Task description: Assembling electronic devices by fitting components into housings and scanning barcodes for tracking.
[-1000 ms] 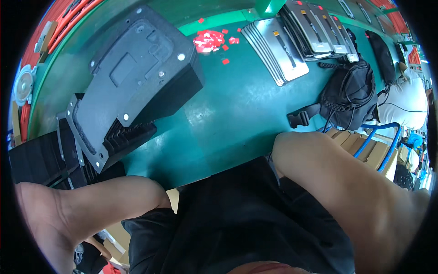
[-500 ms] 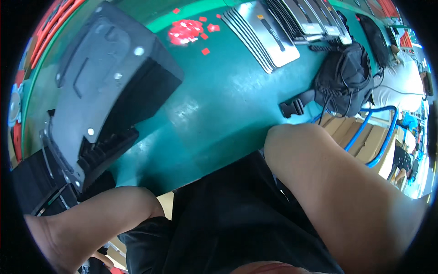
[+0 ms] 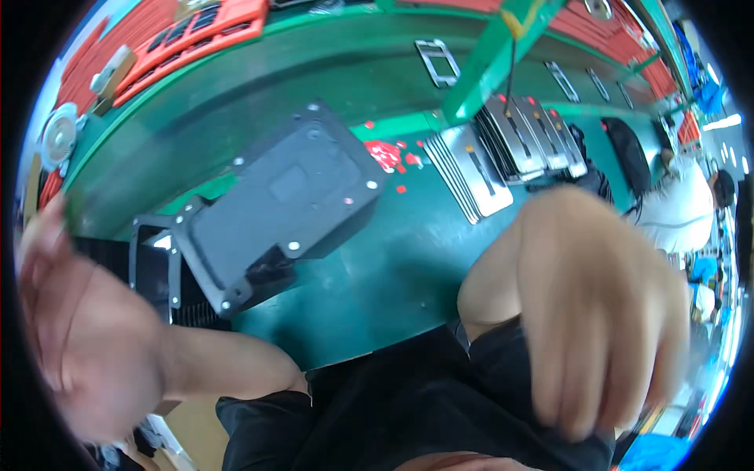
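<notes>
Black plastic housing (image 3: 287,208) lies flat on the green bench (image 3: 393,275), tilted, one corner overhanging a black frame (image 3: 153,263) near the front edge. Left hand (image 3: 75,337) blurred, fingers spread, empty, just left of the frame. Right hand (image 3: 605,314) blurred, fingers hanging loosely together, holding nothing. Metal plates (image 3: 479,169) stacked beyond. Risk: a blind swing of the left hand could knock the frame or housing off the edge.
</notes>
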`<state>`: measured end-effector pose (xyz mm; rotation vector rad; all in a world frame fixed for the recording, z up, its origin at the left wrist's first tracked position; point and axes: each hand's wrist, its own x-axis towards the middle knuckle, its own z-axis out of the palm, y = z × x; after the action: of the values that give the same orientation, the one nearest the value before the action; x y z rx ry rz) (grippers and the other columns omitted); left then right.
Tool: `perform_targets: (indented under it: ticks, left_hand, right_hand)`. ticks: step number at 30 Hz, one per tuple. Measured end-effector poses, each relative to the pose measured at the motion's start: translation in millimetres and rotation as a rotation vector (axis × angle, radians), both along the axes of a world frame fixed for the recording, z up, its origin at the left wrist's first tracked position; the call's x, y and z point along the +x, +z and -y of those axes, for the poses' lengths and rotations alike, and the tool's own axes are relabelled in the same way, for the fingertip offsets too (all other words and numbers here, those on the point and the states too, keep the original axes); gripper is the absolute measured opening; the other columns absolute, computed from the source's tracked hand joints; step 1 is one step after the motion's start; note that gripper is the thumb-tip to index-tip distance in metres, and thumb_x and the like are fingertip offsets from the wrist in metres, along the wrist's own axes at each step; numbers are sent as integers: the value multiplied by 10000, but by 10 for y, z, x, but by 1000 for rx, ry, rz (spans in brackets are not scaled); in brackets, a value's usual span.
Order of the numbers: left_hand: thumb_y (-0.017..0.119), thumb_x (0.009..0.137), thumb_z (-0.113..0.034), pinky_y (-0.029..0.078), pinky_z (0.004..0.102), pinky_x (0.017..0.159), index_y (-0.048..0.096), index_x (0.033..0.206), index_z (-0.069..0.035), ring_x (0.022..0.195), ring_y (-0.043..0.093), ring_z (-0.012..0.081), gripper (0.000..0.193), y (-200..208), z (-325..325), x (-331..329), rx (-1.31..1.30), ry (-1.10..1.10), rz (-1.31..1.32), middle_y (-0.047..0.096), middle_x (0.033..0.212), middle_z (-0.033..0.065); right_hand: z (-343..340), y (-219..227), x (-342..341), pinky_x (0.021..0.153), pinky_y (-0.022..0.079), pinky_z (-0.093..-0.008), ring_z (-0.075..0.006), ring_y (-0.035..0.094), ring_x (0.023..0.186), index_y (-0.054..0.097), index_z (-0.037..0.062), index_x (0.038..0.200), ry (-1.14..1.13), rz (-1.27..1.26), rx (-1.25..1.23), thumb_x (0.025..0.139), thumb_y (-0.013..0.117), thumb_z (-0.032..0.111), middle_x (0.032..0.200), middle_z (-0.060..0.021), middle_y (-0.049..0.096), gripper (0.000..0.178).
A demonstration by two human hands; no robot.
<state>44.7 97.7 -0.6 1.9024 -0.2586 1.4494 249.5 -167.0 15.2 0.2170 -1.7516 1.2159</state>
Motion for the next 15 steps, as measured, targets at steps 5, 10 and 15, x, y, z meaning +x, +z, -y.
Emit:
perform_targets:
  ticks: [5,10,15]
  left_hand:
    - [610,1008,-310,483,320,943,649,1334,16,1020,664,257,462,26,272,280,-225,247,-747,716,1153,175]
    - [691,970,-291,518,348,850,619,1372,-3,977,670,257,499,-182,116,259,-28,226,-1007,712,1117,196]
    - [713,956,-320,538,372,825,599,1408,-31,973,682,292,549,-194,78,268,-60,218,-990,712,1126,211]
  right_hand:
    - [-497,-469,969,577,296,-288,-113,391,585,411,129,727,-1261,-313,-359,1044,508,316,644,26,363,381]
    - [-858,-1144,1608,568,335,-295,-128,447,639,556,91,856,-1292,-255,-682,1024,523,293,685,17,451,265]
    - [-1093,-1889,2079,852,539,-442,-373,706,895,673,36,1232,-2611,1305,-524,973,577,408,1051,-160,757,463]
